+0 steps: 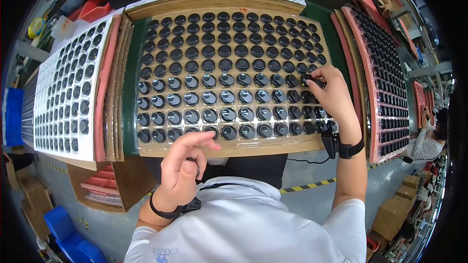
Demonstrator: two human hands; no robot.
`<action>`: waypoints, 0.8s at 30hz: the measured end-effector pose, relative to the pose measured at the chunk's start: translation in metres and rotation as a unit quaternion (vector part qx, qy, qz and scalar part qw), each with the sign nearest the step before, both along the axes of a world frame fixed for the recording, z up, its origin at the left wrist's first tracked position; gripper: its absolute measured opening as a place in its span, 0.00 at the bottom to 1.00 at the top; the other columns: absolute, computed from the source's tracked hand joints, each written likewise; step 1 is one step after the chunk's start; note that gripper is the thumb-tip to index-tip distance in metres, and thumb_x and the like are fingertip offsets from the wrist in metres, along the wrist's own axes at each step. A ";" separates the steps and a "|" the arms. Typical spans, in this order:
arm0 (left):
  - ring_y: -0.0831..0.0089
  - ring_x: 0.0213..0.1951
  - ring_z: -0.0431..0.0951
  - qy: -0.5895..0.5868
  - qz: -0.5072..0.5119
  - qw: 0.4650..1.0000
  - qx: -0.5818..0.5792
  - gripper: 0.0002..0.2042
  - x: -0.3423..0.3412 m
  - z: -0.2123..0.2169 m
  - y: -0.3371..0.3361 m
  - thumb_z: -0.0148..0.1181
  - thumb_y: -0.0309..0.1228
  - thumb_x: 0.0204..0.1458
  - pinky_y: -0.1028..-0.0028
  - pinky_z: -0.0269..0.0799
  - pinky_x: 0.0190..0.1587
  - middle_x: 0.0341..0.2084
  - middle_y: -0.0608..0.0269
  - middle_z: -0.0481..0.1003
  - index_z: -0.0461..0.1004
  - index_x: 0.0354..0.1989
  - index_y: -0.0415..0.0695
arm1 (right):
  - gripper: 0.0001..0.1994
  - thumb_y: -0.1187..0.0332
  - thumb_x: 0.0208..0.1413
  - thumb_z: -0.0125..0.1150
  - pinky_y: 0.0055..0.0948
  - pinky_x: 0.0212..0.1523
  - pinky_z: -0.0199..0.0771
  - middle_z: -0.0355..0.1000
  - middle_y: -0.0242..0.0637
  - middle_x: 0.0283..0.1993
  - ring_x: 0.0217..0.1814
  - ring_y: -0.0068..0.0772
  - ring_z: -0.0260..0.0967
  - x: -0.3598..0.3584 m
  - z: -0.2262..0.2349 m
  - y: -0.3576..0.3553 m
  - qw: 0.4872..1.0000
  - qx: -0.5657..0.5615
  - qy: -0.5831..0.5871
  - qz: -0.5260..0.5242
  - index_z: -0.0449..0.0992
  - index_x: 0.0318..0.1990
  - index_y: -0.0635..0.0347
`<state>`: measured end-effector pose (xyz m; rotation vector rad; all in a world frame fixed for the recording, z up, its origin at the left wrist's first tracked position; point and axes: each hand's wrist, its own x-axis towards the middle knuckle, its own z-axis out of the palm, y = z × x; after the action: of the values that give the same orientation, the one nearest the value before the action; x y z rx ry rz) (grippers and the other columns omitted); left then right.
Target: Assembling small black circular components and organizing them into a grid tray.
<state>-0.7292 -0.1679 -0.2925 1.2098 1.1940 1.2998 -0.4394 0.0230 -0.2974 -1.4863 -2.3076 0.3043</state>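
A clear plastic tray (219, 142) lies before me on cardboard, filled with rows of round black knob-like parts (224, 50). In the nearer rows the parts look glossy; farther back they show flatter, duller tops. At the tray's right side my right hand (332, 87) pinches a black round part (306, 80) between thumb and fingers, just over the row there. My left hand (181, 165) hovers at the front edge, index finger pointing out and the other fingers curled. Something dark shows within those curled fingers, too small to name.
To the left stands a white tray (73, 87) of black parts, beside pink foam and cardboard layers (113, 87). On the right, another tray of black parts (390, 92) rests on pink foam. Blue bins (73, 234) are on the floor at lower left. Other people work at far right.
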 end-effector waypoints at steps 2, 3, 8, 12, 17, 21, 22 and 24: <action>0.83 0.16 0.62 0.001 0.002 1.000 -0.004 0.36 -0.001 -0.001 0.000 0.38 0.60 0.56 0.85 0.55 0.20 0.35 0.52 0.72 0.63 0.51 0.32 | 0.10 0.74 0.44 0.64 0.30 0.38 0.68 0.69 0.41 0.33 0.37 0.38 0.67 -0.001 -0.003 0.003 1.000 0.002 -0.021 -0.001 0.73 0.34 0.66; 0.83 0.16 0.62 -0.007 -0.007 1.000 0.008 0.36 -0.003 -0.003 0.000 0.36 0.59 0.57 0.85 0.56 0.20 0.36 0.52 0.72 0.62 0.52 0.32 | 0.09 0.74 0.44 0.64 0.31 0.39 0.68 0.69 0.42 0.34 0.38 0.39 0.67 -0.002 -0.004 0.004 0.999 0.004 -0.036 0.005 0.73 0.34 0.66; 0.83 0.16 0.62 -0.055 -0.036 0.998 0.023 0.38 -0.005 -0.004 0.003 0.33 0.60 0.56 0.85 0.57 0.19 0.38 0.50 0.71 0.57 0.57 0.32 | 0.10 0.74 0.43 0.64 0.35 0.42 0.67 0.69 0.43 0.36 0.40 0.43 0.66 -0.004 0.003 0.005 0.994 0.038 -0.097 0.029 0.73 0.35 0.65; 0.82 0.17 0.63 -0.085 -0.042 0.995 0.013 0.42 -0.007 -0.006 0.005 0.33 0.64 0.53 0.85 0.58 0.19 0.41 0.48 0.69 0.50 0.60 0.34 | 0.13 0.75 0.41 0.64 0.36 0.44 0.65 0.69 0.42 0.37 0.43 0.44 0.65 -0.034 0.026 -0.020 0.993 0.067 -0.078 0.058 0.73 0.37 0.64; 0.82 0.16 0.63 -0.069 -0.023 0.997 -0.024 0.48 -0.002 0.002 0.004 0.26 0.72 0.44 0.86 0.59 0.19 0.40 0.49 0.70 0.45 0.63 0.40 | 0.14 0.76 0.39 0.65 0.35 0.43 0.64 0.70 0.37 0.38 0.42 0.41 0.65 -0.090 0.040 -0.071 0.940 -0.033 0.139 0.311 0.74 0.37 0.59; 0.82 0.21 0.66 -0.083 -0.012 0.996 -0.033 0.51 0.000 0.000 0.000 0.27 0.73 0.42 0.85 0.59 0.19 0.41 0.49 0.69 0.41 0.64 0.40 | 0.13 0.74 0.39 0.66 0.33 0.41 0.64 0.71 0.31 0.38 0.41 0.36 0.66 -0.127 0.034 -0.097 0.887 -0.063 0.218 0.402 0.75 0.36 0.55; 0.82 0.21 0.66 -0.084 -0.016 0.996 -0.032 0.51 0.000 0.000 0.000 0.27 0.73 0.42 0.85 0.59 0.19 0.41 0.49 0.69 0.41 0.64 0.40 | 0.13 0.72 0.39 0.67 0.33 0.41 0.64 0.71 0.29 0.39 0.40 0.35 0.66 -0.134 0.032 -0.101 0.871 -0.054 0.235 0.428 0.76 0.36 0.54; 0.81 0.22 0.66 -0.092 -0.033 0.995 -0.017 0.50 -0.002 0.000 0.000 0.30 0.71 0.45 0.85 0.59 0.20 0.43 0.49 0.67 0.37 0.65 0.38 | 0.13 0.71 0.39 0.67 0.32 0.40 0.64 0.71 0.28 0.39 0.40 0.34 0.66 -0.141 0.030 -0.102 0.868 -0.047 0.224 0.441 0.76 0.36 0.53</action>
<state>-0.7309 -0.1678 -0.2924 1.0703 1.0320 1.3063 -0.5807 -0.0792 -0.2670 -0.2184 -2.4130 0.8981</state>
